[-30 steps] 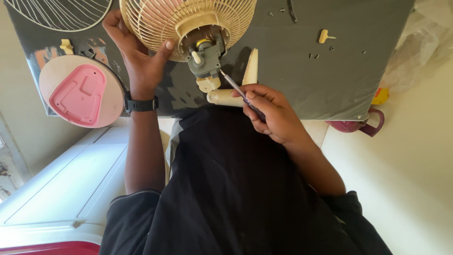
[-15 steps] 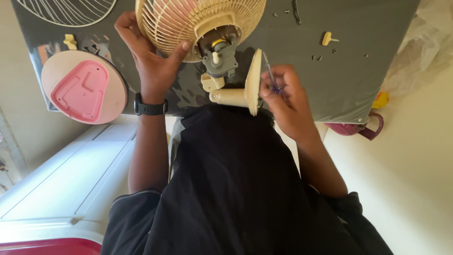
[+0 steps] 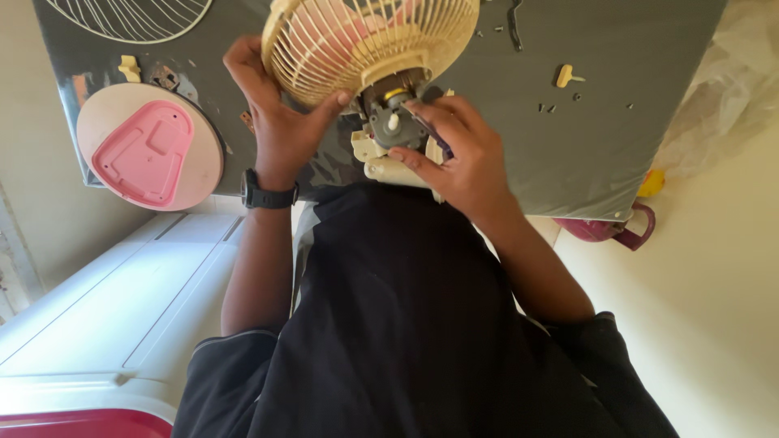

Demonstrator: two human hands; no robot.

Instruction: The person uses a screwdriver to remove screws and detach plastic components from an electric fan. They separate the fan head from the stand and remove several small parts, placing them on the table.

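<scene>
A dark grey tabletop [image 3: 633, 105] fills the upper part of the frame, and the person's black shirt [image 3: 406, 324] blocks the lower middle. At lower left stands a white cabinet [image 3: 114, 300]. A round cream base with a pink plate [image 3: 150, 146] lies at the upper left edge of the tabletop, and a white wire guard [image 3: 134, 12] is cut off by the top edge above it. The cream fan cage [image 3: 365, 40] sits at top centre, tilted, with pink blades dimly seen through its wires. The left hand [image 3: 280, 122], a black watch [image 3: 268, 195] on its wrist, has its grip closed around the cage's lower rim. Beneath the cage, the motor [image 3: 389, 109] and cream neck piece [image 3: 381, 162] are partly covered by the right hand [image 3: 454, 150], whose grip curls over them; a thin dark tool seems pinched in its fingers, hard to make out. Small screws [image 3: 548, 105] and a cream knob [image 3: 565, 75] lie scattered at upper right. Half a second ago the right hand was out beside the neck piece; now it lies over the motor, and the cage has tipped lower.
</scene>
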